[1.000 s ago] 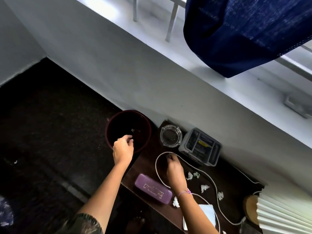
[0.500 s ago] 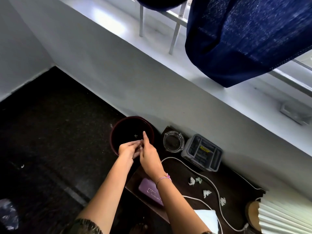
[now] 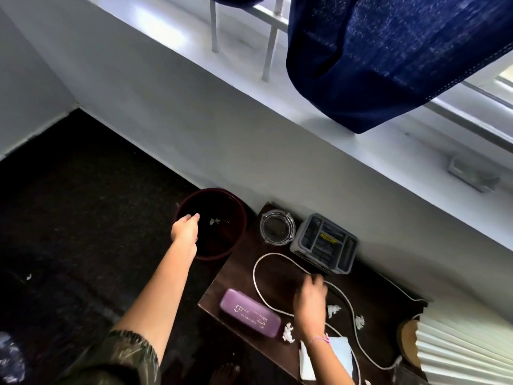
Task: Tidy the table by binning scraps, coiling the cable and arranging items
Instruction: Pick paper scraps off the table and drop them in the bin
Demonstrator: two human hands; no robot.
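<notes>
My left hand [image 3: 185, 231] hangs over the near rim of the dark red bin [image 3: 242, 218] on the floor, fingers loosely bent and holding nothing. A white scrap [image 3: 214, 221] lies inside the bin. My right hand [image 3: 309, 302], blurred by motion, is low over the dark table [image 3: 236, 279] beside the white cable [image 3: 258, 273], which loops loosely across the top. I see nothing in its fingers. Crumpled white scraps lie by the hand [image 3: 333, 310], further right [image 3: 359, 321] and next to the purple case [image 3: 288, 332].
The purple case [image 3: 249, 315] lies at the table's front-left corner. At the back stand a glass ashtray [image 3: 277, 227] and a grey organiser tray [image 3: 323, 244]. A pleated lamp shade [image 3: 466, 345] fills the right end, and paper sheets [image 3: 341, 354] lie at the front edge.
Both hands met over the bin half a second ago. My right hand has swung back to the table by the cable, my left stays at the bin, and a scrap now lies inside.
</notes>
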